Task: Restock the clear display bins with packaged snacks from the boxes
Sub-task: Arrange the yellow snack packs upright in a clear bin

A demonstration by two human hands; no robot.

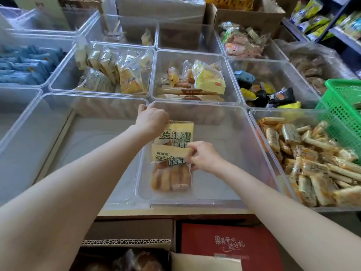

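Pinching the near bread pack (pixel 171 169) at its 3 o'clock edge with our right hand (pixel 205 157), our left hand (pixel 152 120) curls over the far pack (pixel 177 133) at 12. Both lie in the near clear bin (pixel 224 202); we should overlap them evenly, labels up, filling toward 3 o'clock.

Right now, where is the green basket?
In the head view, the green basket sits at the far right edge, above the clear bin of orange-wrapped snack sticks and right of the bin with dark and yellow packets.
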